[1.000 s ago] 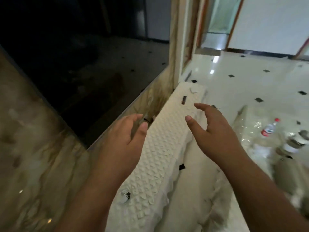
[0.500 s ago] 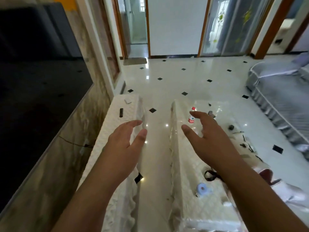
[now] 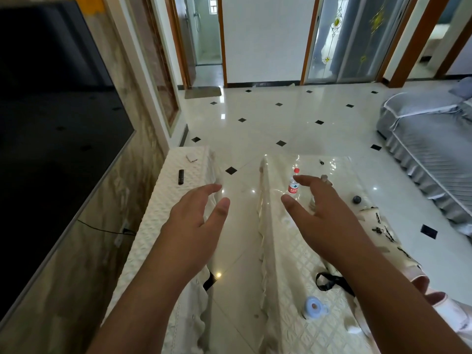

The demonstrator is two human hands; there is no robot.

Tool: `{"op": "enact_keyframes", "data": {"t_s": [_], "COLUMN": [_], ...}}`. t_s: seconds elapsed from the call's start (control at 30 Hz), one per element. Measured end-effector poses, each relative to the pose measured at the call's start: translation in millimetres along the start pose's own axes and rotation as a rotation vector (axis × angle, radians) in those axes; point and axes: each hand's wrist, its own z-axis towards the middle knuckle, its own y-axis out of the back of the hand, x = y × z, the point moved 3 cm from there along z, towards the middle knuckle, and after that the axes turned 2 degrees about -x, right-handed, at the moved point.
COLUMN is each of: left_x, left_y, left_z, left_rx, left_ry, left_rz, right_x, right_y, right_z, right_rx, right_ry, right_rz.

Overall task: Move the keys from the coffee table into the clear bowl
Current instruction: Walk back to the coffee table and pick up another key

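My left hand (image 3: 195,226) and my right hand (image 3: 324,213) are held out in front of me, fingers spread, holding nothing. The left hand hovers over the gap between two cloth-covered pieces of furniture. The right hand hovers over the coffee table (image 3: 293,251), which has a cream quilted cloth under clear plastic. Several small dark objects (image 3: 379,228) lie near the table's right edge; they are too small for me to tell whether they are the keys. No clear bowl is recognisable; my right hand hides part of the table.
On the table stand a red-capped water bottle (image 3: 293,185), a dark round object (image 3: 356,199), a black strap (image 3: 329,281) and a blue tape roll (image 3: 314,306). A low cabinet (image 3: 163,226) with a black remote (image 3: 181,176) is on the left under a television (image 3: 51,111). A grey sofa (image 3: 421,139) is on the right.
The view has swung from the left cabinet and television toward the room, bringing the coffee table into sight. Both hands have stayed open and raised in front.
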Motion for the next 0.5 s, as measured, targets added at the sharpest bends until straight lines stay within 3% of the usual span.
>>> {"op": "enact_keyframes", "data": {"t_s": [0.5], "left_x": [64.7], "left_y": [59.7], "left_z": [197.9], "left_rx": [0.013], "left_ry": [-0.079], "left_rz": [-0.031], "right_x": [60.7], "right_y": [-100.7], "right_z": [160.0], "right_rx": [-0.089], "right_ry": [0.000], "right_rz": [-0.066]}}
